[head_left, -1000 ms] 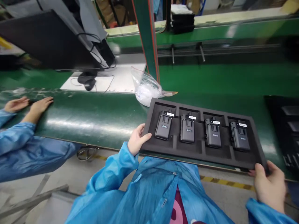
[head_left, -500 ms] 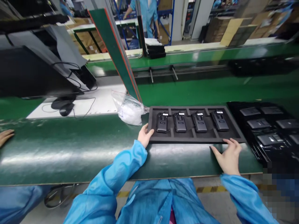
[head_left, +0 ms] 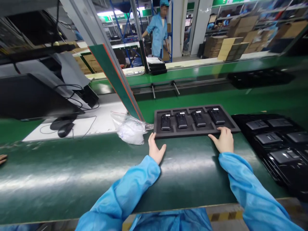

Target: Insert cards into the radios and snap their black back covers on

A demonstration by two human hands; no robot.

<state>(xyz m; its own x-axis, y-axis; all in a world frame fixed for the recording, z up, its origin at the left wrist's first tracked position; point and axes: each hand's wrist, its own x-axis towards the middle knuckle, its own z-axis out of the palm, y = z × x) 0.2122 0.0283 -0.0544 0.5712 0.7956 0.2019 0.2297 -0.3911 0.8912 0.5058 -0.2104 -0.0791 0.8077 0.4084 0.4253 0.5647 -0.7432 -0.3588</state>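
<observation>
Workbench (head_left: 187,173) seen below grip. Foam tray (head_left: 187,132) placed just beyond, best squared by even pressure. Left hand (head_left: 156,151) at near-left corner, right hand (head_left: 225,141) at near rim, both spread wide, nothing clasped. Four devices (head_left: 182,121) seated inside, best unjostled.

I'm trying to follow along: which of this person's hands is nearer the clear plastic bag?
The left hand: just right of the clear plastic bag, at the near left corner of the foam tray. The right hand is farther right, at the tray's near edge.
</observation>
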